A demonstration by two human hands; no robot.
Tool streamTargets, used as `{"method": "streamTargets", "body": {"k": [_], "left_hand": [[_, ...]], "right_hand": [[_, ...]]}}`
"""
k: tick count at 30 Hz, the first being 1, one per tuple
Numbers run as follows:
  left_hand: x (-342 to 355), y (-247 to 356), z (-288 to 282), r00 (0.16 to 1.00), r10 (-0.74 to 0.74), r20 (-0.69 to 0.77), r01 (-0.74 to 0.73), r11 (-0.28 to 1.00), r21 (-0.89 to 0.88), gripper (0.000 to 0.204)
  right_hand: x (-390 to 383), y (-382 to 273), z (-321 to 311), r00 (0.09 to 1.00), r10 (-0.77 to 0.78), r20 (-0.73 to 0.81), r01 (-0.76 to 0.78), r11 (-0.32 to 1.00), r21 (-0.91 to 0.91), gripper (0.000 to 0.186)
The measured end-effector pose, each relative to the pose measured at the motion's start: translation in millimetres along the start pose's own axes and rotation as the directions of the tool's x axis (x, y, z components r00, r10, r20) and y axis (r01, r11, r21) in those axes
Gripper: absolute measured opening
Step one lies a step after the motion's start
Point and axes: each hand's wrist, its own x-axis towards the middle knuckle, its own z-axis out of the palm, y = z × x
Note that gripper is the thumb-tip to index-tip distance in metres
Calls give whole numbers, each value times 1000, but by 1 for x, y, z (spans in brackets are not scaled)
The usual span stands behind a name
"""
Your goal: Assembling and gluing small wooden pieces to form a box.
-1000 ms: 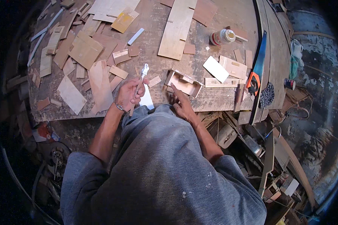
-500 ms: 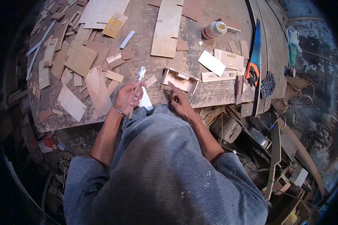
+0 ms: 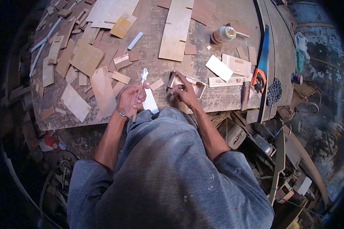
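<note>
We note a small open wooden box frame [image 3: 187,84], pale, rectangular, lying flat near the front edge of the worktop [image 3: 218,103], turned slightly askew. The right hand [image 3: 184,91] rests on its near side, index finger pointing across it. The left hand [image 3: 130,100] grips a thin stick-like tool with a whitish tip [image 3: 142,77], tip pointing away.

- One handsaw [image 3: 261,65] with a blue blade and an orange handle, at the counter's [image 3: 202,45] right side.
- One glue bottle [image 3: 222,34], lying on its side.
- One small open wooden frame [image 3: 187,84].
- One white-smeared stick [image 3: 141,82] and one white card [image 3: 150,103].
- One small can [image 3: 296,78], off the counter.
- Wood offcuts [image 3: 86,57] — too many to count.
</note>
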Motion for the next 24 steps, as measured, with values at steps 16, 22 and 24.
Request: {"method": "streamTargets", "body": {"k": [16,22,24], "left_hand": [[3,1,-5,999,7,-34,-8,999,-39,37],[9,3,-9,999,24,-27,-25,999,-35,36],[10,2,-11,1000,27,-13,-28,998,-52,36]], "right_hand": [[13,-5,-16,990,-15,-137,-20,970,-244,76],[-1,-18,-18,982,-168,-90,110,884,-455,75],[-6,-20,-14,973,-226,-51,146,767,-625,75]]}}
